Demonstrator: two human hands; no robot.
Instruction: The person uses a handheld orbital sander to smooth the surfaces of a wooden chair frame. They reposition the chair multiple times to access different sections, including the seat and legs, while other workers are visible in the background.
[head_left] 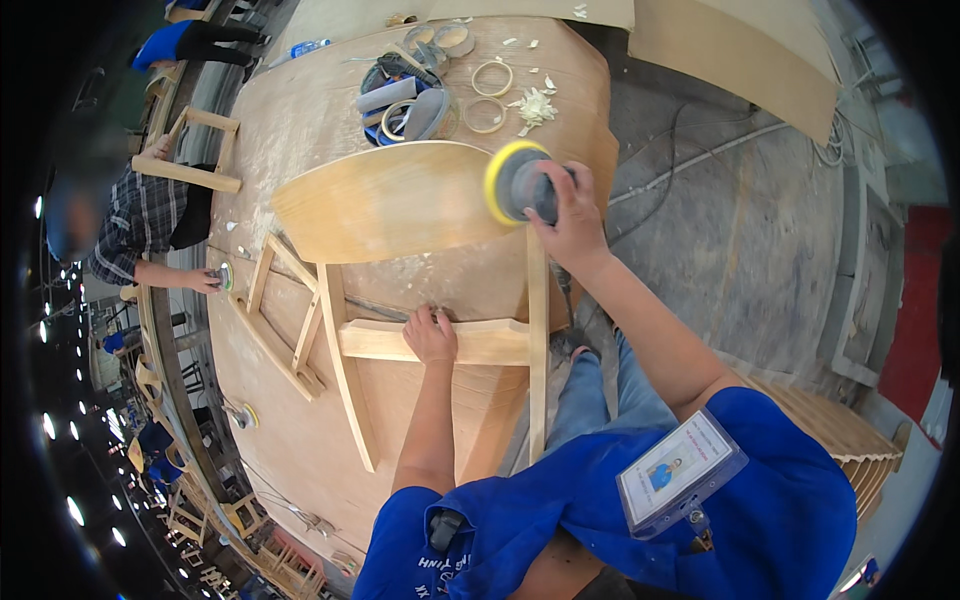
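A bare wooden chair frame lies on the workbench, its curved backrest panel facing up. My right hand grips a round orbital sander with a yellow pad, pressed against the right end of the backrest panel. My left hand rests on the chair's cross rail, fingers curled over its top edge, holding it steady. Two long chair legs run down toward me.
The plywood workbench carries tape rolls, a pile of tools and wood shavings. Another chair frame lies to the left. A person in a plaid shirt sands at the bench's left edge. Concrete floor lies right.
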